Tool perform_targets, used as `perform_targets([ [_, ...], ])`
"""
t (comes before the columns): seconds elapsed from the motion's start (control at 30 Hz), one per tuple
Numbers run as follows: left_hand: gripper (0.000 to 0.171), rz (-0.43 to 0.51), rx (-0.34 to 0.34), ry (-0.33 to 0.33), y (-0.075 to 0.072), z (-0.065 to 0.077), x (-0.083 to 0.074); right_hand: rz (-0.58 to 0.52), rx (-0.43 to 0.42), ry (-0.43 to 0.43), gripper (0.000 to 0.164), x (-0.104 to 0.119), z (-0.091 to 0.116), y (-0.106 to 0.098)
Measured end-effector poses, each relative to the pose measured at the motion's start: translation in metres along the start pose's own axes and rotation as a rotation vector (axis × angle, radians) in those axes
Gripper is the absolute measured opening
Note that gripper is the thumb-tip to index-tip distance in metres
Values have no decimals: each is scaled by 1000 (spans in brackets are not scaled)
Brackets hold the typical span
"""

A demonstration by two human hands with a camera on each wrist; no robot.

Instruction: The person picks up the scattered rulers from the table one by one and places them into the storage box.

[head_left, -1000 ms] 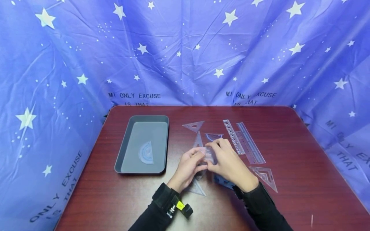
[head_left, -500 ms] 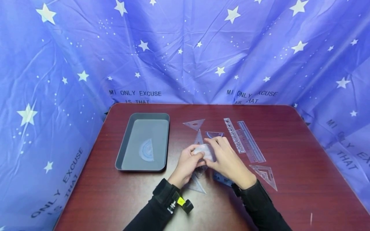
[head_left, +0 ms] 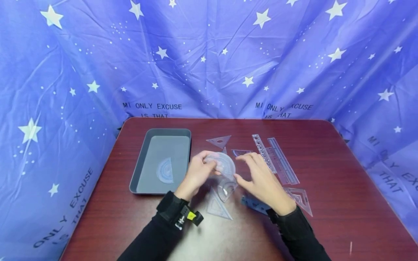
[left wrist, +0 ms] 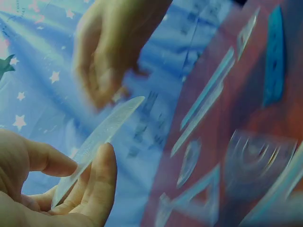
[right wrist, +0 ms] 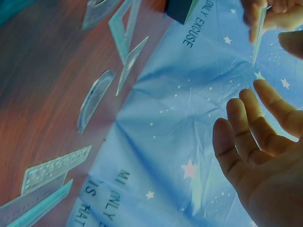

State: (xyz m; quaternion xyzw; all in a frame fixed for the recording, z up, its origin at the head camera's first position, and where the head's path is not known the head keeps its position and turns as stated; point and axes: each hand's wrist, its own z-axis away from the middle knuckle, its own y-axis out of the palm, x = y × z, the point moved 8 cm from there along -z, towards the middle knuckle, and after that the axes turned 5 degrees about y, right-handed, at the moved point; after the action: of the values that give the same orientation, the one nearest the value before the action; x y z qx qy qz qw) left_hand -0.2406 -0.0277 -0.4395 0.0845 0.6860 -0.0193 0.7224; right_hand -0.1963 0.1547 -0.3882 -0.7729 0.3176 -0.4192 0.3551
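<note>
My left hand [head_left: 196, 173] pinches a clear half-round protractor [head_left: 227, 165] between thumb and fingers, raised above the table. In the left wrist view the protractor [left wrist: 106, 130] appears nearly edge-on. Just right of it is my right hand [head_left: 263, 185], with its fingers spread and slightly bent. The right wrist view shows a gap between that right hand [right wrist: 267, 156] and the protractor [right wrist: 259, 38]. Beneath the hands lie a clear piece with a curved cut-out [head_left: 226, 189] and a set square [head_left: 218, 207]. Another protractor [head_left: 166, 171] lies inside the grey tray [head_left: 163, 146].
Behind the hands are a small set square [head_left: 213, 140] and a blue-marked protractor [head_left: 240, 152]. A holed ruler [head_left: 261, 148] and a longer ruler [head_left: 283, 159] lie right. Nearer are a blue strip [head_left: 253, 204] and another set square [head_left: 305, 203]. Starry cloth [head_left: 209, 72] surrounds the table.
Both hands held the protractor earlier; the right hand has let go. My left hand has moved left with the protractor, whose face now shows more fully, uncovering the pieces below.
</note>
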Motion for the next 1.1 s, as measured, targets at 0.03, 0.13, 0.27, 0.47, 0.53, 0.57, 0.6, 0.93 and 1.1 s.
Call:
perform_targets([
  [0.03, 38, -30, -16, 2, -8, -2, -4, 0, 4, 10, 47, -2, 2, -1],
  [0.13, 41, -121, -54, -5, -33, -6, -15, 27, 29, 41, 39, -11, 7, -1],
  [0.27, 43, -236, -56, -22, -65, -11, -28, 78, 77, 87, 34, -25, 17, 2],
  [0.47, 41, -459, -28, -82, -113, -21, -36, 95, 170, 180, 34, -47, 32, 6],
  [0.53, 40, -517, -22, -124, -127, -25, -35, 88, 201, 194, 36, -52, 35, 6],
  [0.57, 40, -539, -20, -145, -134, -26, -33, 85, 214, 198, 38, -54, 37, 6],
  [0.6, 40, -559, -17, -168, -140, -28, -30, 83, 228, 201, 39, -55, 39, 7],
  [0.93, 42, -739, 76, -253, -168, -46, -3, 76, 258, 220, 36, -61, 55, 8],
  [1.1, 42, -974, 109, -217, -196, -76, 32, 68, 273, 236, 36, -64, 57, 6],
])
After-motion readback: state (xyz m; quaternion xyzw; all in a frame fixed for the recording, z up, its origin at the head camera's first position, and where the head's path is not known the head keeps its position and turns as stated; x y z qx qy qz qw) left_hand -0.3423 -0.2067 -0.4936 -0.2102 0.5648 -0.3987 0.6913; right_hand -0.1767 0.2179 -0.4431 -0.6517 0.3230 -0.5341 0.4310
